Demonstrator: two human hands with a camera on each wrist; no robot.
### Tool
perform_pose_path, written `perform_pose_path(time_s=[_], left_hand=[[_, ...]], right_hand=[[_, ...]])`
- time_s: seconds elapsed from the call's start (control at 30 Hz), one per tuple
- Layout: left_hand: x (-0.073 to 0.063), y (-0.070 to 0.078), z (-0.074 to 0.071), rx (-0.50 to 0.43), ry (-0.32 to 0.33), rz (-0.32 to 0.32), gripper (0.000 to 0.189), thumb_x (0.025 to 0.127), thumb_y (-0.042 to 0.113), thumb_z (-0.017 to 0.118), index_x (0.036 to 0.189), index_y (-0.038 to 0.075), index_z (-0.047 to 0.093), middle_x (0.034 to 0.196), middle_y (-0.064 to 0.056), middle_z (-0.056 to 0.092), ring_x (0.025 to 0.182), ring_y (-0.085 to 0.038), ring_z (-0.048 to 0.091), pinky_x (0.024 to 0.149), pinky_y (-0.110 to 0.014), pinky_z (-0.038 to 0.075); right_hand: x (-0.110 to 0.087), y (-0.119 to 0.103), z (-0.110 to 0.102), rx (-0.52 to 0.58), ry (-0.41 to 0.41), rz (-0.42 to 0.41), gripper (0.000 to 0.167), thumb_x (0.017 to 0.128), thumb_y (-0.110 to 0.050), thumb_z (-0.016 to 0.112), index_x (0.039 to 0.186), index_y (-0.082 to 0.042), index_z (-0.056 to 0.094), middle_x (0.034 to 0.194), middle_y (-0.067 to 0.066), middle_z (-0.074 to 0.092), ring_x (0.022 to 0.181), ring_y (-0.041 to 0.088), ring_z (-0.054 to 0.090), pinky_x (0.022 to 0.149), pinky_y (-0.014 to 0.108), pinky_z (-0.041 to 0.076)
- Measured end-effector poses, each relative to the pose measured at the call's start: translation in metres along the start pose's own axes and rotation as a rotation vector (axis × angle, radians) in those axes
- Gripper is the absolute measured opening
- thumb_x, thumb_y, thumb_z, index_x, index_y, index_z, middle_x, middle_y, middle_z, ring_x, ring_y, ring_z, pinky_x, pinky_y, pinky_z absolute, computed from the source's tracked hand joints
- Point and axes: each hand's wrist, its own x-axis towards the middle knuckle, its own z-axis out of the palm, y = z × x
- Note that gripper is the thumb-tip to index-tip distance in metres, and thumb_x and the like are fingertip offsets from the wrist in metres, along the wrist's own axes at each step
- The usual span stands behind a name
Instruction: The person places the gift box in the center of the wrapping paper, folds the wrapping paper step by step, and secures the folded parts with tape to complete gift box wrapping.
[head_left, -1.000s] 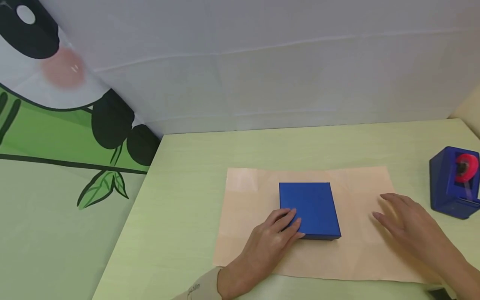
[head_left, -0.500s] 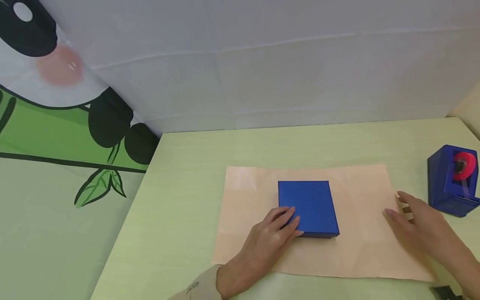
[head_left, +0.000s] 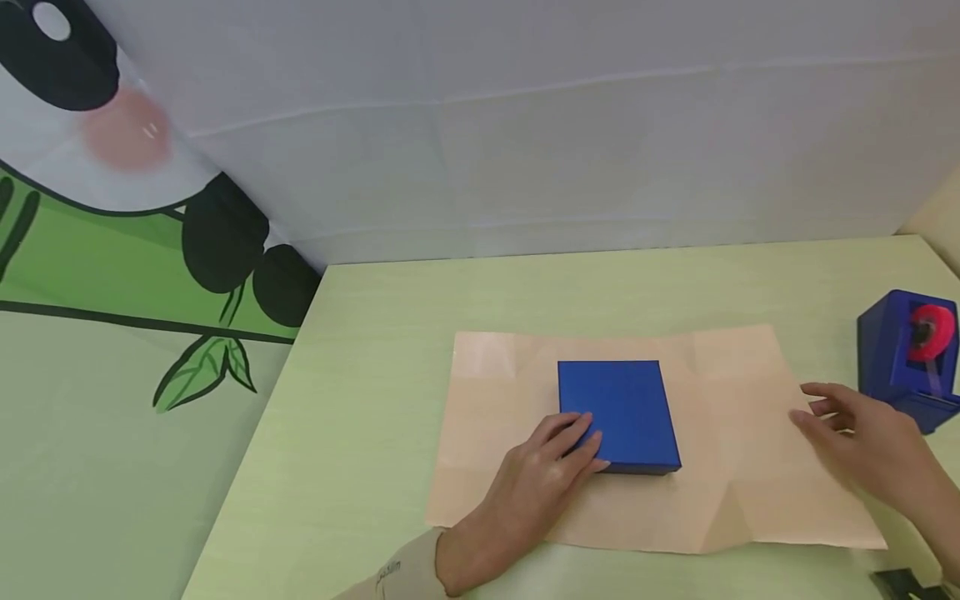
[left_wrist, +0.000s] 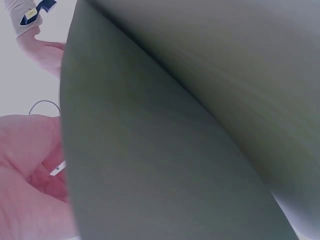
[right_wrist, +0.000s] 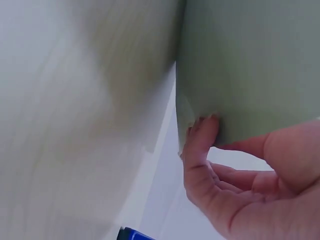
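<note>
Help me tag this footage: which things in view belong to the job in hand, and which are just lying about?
Job:
flat square blue box, under the left hand
creased tan paper sheet, pinched by the right hand

Lying about, it seems:
blue tape dispenser with red wheel, perhaps for later
black object at the picture's bottom edge, unidentifiable

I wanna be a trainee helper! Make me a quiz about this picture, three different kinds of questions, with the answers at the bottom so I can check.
1. Pick one: what do the fingers of the person's left grip touch?
A) a red cup
B) the blue box
C) a green pen
2. Fill in the gap: the right grip pinches the edge of a tan sheet of ____.
3. True or false: the tape dispenser holds a red roll.

Key: 1. B. 2. paper. 3. True.
</note>
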Motion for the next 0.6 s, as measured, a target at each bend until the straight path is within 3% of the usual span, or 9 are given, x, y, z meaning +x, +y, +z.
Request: perform_pose_path(time_s=[0.13,0.47,0.53,0.6], left_hand=[[-0.001,0.0,-0.001,0.003,0.003,0.004,0.022,0.094,0.026,0.077,0.109,0.01,0.081,0.119,-0.009,0.074,0.112,-0.021,0.066,0.091,-0.023,0.056],[-0.004,0.0,-0.004,0.001,0.004,0.0,0.023,0.094,0.026,0.077,0.109,0.01,0.081,0.119,-0.01,0.074,0.112,-0.022,0.066,0.09,-0.024,0.057],[-0.005,0.0,-0.005,-0.003,-0.002,-0.002,0.023,0.094,0.025,0.077,0.11,0.01,0.081,0.12,-0.01,0.074,0.113,-0.022,0.066,0.09,-0.024,0.057],[-0.006,0.0,-0.005,-0.003,-0.006,-0.003,0.022,0.094,0.026,0.077,0.11,0.01,0.081,0.12,-0.01,0.074,0.113,-0.022,0.066,0.091,-0.024,0.057]], right_hand=[[-0.003,-0.002,-0.002,0.014,0.031,0.016,0.045,0.1,-0.028,0.067,0.125,0.009,0.062,0.098,0.023,0.071,0.07,-0.023,0.045,0.063,0.027,0.04],[-0.011,-0.011,-0.004,0.092,0.074,0.084,0.04,0.102,-0.03,0.065,0.117,0.007,0.064,0.094,0.009,0.068,0.073,-0.024,0.044,0.056,0.015,0.037],[-0.013,-0.012,-0.003,0.118,0.065,0.084,0.037,0.103,-0.029,0.064,0.115,0.006,0.064,0.096,0.011,0.068,0.076,-0.008,0.063,0.056,0.01,0.037],[-0.017,-0.012,-0.001,0.126,0.05,0.087,0.036,0.104,-0.03,0.063,0.116,0.004,0.064,0.099,0.012,0.067,0.08,0.017,0.074,0.058,0.007,0.038]])
